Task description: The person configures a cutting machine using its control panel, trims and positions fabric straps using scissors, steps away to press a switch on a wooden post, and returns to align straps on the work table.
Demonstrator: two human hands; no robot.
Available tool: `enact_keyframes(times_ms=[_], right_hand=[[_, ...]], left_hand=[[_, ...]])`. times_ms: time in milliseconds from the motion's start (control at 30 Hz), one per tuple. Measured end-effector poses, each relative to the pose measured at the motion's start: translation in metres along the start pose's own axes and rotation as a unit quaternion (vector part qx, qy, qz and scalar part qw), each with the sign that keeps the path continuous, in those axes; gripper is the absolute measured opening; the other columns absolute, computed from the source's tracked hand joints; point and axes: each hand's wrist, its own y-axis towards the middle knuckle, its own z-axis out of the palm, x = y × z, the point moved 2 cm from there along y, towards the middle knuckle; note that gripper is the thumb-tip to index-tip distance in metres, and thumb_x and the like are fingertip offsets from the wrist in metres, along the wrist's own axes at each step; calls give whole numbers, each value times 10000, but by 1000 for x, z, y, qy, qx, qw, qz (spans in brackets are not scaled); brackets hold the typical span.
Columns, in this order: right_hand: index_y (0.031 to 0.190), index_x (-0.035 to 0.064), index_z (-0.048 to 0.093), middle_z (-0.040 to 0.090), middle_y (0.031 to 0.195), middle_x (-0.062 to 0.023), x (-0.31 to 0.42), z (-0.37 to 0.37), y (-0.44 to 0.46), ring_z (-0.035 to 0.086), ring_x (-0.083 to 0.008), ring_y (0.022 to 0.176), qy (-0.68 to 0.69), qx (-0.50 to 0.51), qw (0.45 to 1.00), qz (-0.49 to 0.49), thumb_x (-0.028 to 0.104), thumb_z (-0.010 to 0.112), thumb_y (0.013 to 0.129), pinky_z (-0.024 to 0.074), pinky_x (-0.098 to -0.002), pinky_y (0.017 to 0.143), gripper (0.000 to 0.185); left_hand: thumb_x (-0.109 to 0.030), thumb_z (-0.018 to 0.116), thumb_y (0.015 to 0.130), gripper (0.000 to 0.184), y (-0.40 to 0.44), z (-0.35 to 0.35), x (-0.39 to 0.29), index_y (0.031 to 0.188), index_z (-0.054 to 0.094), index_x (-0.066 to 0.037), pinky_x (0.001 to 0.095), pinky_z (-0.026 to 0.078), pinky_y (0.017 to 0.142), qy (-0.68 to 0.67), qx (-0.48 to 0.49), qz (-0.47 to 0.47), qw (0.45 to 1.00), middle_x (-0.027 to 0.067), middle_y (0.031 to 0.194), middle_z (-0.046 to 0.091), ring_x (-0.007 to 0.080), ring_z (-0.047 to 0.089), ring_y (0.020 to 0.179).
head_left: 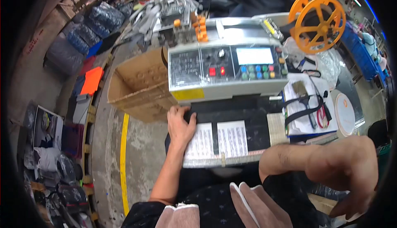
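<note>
My left hand (pixel 178 124) rests at the left edge of the black work surface (pixel 258 110), thumb apart from the fingers and nothing visible in it. Just right of it lie two printed sheets (pixel 232 139) side by side, the left one partly under my wrist. Beyond them stands a control machine (pixel 227 69) with a lit screen, two red switches and several coloured buttons. My right hand (pixel 349 170) is off to the right, close to the camera and smeared by motion. Whether it holds anything does not show.
Left of the machine stands an open cardboard box (pixel 142 104). An orange reel (pixel 320 23) is mounted at its back right. Papers with a black strap and cables (pixel 308 108) lie on the right, beside a white round disc (pixel 344 114). A yellow line (pixel 124 166) marks the floor.
</note>
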Motion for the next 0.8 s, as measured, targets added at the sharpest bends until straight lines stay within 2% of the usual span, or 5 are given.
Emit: enact_keyframes(times_ms=[200, 367, 500, 700, 800], right_hand=[[792, -31, 750, 749, 839, -217, 2, -3, 0, 717, -357, 719, 13, -26, 999, -25, 42, 675, 931, 628, -601, 998, 174], [790, -40, 750, 752, 845, -228, 6, 2, 8, 723, -368, 722, 85, 50, 995, -26, 27, 670, 928, 631, -605, 998, 173], [823, 129, 658, 615, 805, -32, -2, 4, 13, 630, -232, 691, 25, 178, 983, 29, 99, 499, 1084, 600, -503, 945, 307], [826, 128, 656, 590, 776, -10, -9, 9, 13, 631, -220, 706, -22, 149, 987, 59, 114, 524, 1073, 581, -484, 912, 280], [837, -46, 688, 698, 894, -223, 2, 7, 5, 700, -403, 814, 61, 234, 961, 134, -21, 669, 876, 575, -753, 1041, 50]], left_hand=[[-203, 848, 912, 340, 1, -3, -5, 1208, 805, -41, 487, 523, 1054, -2, 23, -30, 999, 179, 1195, 650, 398, 608, 1197], [-179, 859, 905, 336, 2, -2, -4, 1205, 805, -37, 478, 524, 1055, -5, 13, -27, 1000, 166, 1189, 671, 386, 629, 1190], [-165, 861, 905, 328, 1, -1, -3, 1202, 805, -38, 466, 523, 1056, -7, 6, -22, 1000, 151, 1175, 679, 372, 637, 1182], [-165, 858, 911, 329, 2, -3, -5, 1210, 806, -38, 463, 519, 1059, -1, 14, -25, 1000, 149, 1160, 671, 368, 631, 1182], [-169, 859, 911, 338, 2, -4, -7, 1218, 806, -35, 464, 518, 1059, -14, 17, -30, 999, 153, 1164, 664, 370, 627, 1183]])
